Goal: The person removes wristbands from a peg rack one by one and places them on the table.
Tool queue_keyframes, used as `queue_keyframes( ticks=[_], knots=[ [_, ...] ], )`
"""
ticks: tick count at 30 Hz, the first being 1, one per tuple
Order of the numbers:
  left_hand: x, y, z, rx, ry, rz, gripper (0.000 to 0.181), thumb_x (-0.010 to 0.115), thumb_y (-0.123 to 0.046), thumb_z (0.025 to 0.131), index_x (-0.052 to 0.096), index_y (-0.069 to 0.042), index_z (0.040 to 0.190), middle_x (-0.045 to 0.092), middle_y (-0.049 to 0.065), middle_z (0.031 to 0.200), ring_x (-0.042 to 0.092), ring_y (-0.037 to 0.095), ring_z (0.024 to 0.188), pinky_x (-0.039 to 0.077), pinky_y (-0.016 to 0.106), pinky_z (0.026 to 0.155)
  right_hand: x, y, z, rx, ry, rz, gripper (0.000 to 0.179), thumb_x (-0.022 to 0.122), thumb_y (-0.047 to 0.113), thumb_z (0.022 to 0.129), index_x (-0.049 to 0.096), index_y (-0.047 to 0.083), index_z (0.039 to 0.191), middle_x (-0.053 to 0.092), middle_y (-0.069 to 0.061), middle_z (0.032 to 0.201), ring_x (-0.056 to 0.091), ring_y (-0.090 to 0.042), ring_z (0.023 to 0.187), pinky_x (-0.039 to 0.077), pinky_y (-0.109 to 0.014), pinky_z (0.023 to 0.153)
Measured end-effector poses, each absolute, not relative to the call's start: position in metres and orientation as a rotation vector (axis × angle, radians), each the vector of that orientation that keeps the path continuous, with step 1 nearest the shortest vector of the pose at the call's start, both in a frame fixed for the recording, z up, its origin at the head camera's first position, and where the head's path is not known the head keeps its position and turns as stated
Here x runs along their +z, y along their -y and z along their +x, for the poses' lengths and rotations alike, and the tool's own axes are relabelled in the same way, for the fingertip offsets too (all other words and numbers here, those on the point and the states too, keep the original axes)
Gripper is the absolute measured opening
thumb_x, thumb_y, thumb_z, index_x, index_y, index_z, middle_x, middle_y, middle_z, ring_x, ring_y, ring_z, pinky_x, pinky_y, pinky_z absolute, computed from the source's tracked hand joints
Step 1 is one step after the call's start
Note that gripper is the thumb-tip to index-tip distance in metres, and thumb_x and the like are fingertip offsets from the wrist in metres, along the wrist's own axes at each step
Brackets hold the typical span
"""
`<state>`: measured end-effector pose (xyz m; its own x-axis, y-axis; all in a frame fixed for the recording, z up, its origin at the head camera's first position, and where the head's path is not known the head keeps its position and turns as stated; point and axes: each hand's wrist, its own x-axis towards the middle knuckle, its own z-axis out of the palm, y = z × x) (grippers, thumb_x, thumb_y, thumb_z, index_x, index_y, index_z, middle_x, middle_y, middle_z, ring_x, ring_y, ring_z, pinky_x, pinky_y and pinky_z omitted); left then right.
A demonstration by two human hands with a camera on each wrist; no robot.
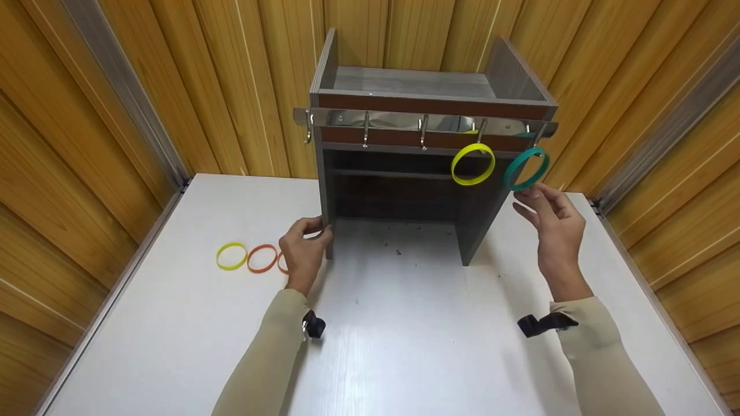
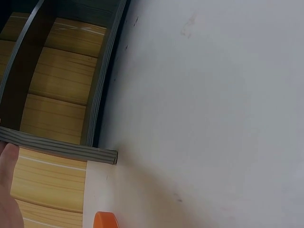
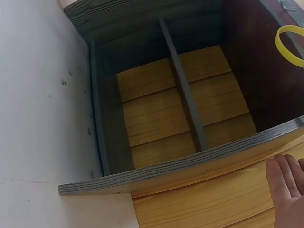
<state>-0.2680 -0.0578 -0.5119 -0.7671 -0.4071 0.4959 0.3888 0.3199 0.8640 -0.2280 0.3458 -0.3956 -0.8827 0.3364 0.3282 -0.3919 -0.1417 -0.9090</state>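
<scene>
My left hand (image 1: 303,248) holds the left side panel (image 1: 325,173) of a small grey wooden shelf near its lower front edge. In the left wrist view, a finger (image 2: 7,166) lies along the panel's outer face. A metal hook rail (image 1: 396,121) runs across the shelf's front. From its rightmost hook hangs a teal ring (image 1: 510,179), with my right hand (image 1: 558,228) just below and its fingertips right at the ring's lower edge. Those fingers look fairly straight in the right wrist view, beside the right panel. A yellow ring (image 1: 454,166) hangs one hook to the left.
On the white table (image 1: 381,346), left of the shelf, lie another yellow ring (image 1: 218,263) and an orange ring (image 1: 250,266). One more orange ring (image 1: 281,263) is partly hidden behind my left hand. Wood-patterned walls (image 1: 87,115) enclose the table at the back and sides.
</scene>
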Motion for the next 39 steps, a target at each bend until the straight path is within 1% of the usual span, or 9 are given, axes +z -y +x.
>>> queue_keyframes(
  ticks=[2,4,6,9,16,20,24,34,39],
  knots=[
    [-0.512,0.058,-0.268,-1.515,1.916,0.011,0.016,0.085,0.006,0.078,0.079,0.001,0.092,0.078,0.010,0.089,0.078,0.027,0.084,0.066,0.042,0.074,-0.392,-0.347,-0.228,2.093,1.663,0.061,0.037,0.073,0.020,0.103,0.066,-0.004,0.130,0.071,-0.019,0.122,0.074,-0.026,0.109,0.059,-0.034,0.098],
    [-0.512,0.058,-0.269,-1.517,1.922,0.010,0.016,0.085,0.006,0.079,0.079,0.001,0.093,0.078,0.011,0.090,0.077,0.028,0.085,0.066,0.042,0.074,-0.390,-0.348,-0.228,2.124,1.655,0.067,0.040,0.073,0.021,0.103,0.064,-0.005,0.132,0.071,-0.018,0.123,0.074,-0.026,0.111,0.058,-0.035,0.099],
    [-0.512,0.058,-0.268,-1.518,1.932,0.014,0.016,0.085,0.006,0.079,0.079,0.001,0.093,0.078,0.010,0.090,0.077,0.027,0.085,0.066,0.040,0.074,-0.387,-0.348,-0.227,2.160,1.635,0.076,0.041,0.073,0.021,0.103,0.063,-0.005,0.133,0.070,-0.018,0.123,0.073,-0.028,0.111,0.058,-0.036,0.100],
    [-0.512,0.058,-0.268,-1.523,1.938,0.021,0.016,0.085,0.005,0.079,0.079,0.000,0.093,0.078,0.010,0.090,0.077,0.026,0.085,0.066,0.042,0.075,-0.384,-0.348,-0.227,2.196,1.606,0.103,0.040,0.071,0.020,0.104,0.062,-0.006,0.134,0.070,-0.019,0.123,0.073,-0.029,0.112,0.057,-0.037,0.101],
    [-0.513,0.058,-0.269,-1.523,1.917,-0.009,0.016,0.085,0.007,0.079,0.079,0.002,0.093,0.078,0.012,0.090,0.077,0.030,0.086,0.065,0.053,0.077,-0.378,-0.347,-0.226,2.221,1.559,0.162,0.040,0.070,0.018,0.105,0.062,-0.008,0.135,0.073,-0.020,0.121,0.074,-0.028,0.109,0.057,-0.039,0.101],
    [-0.513,0.058,-0.269,-1.499,1.907,-0.035,0.016,0.085,0.008,0.079,0.079,0.001,0.092,0.078,0.011,0.090,0.077,0.030,0.086,0.064,0.056,0.078,-0.375,-0.347,-0.226,2.235,1.529,0.187,0.042,0.071,0.014,0.104,0.060,-0.011,0.135,0.072,-0.020,0.120,0.075,-0.029,0.107,0.057,-0.040,0.101],
    [-0.513,0.058,-0.268,-1.491,1.902,-0.041,0.016,0.084,0.009,0.078,0.079,0.001,0.091,0.078,0.010,0.089,0.077,0.028,0.086,0.063,0.058,0.079,-0.373,-0.346,-0.225,2.243,1.511,0.194,0.040,0.072,0.011,0.103,0.060,-0.012,0.133,0.070,-0.020,0.120,0.075,-0.029,0.105,0.058,-0.040,0.100],
    [-0.512,0.058,-0.267,-1.495,1.893,-0.049,0.016,0.085,0.010,0.078,0.079,0.002,0.091,0.078,0.012,0.090,0.077,0.030,0.085,0.063,0.060,0.079,-0.369,-0.344,-0.223,2.222,1.533,0.199,0.035,0.074,0.007,0.101,0.064,-0.011,0.129,0.068,-0.019,0.117,0.075,-0.028,0.104,0.060,-0.041,0.096],
    [-0.513,0.059,-0.267,-1.502,1.892,-0.045,0.017,0.085,0.011,0.078,0.079,0.003,0.091,0.078,0.013,0.091,0.077,0.031,0.086,0.063,0.059,0.079,-0.367,-0.345,-0.222,2.224,1.520,0.190,0.034,0.076,0.004,0.098,0.066,-0.012,0.126,0.071,-0.019,0.113,0.076,-0.028,0.102,0.061,-0.041,0.094]
  ],
)
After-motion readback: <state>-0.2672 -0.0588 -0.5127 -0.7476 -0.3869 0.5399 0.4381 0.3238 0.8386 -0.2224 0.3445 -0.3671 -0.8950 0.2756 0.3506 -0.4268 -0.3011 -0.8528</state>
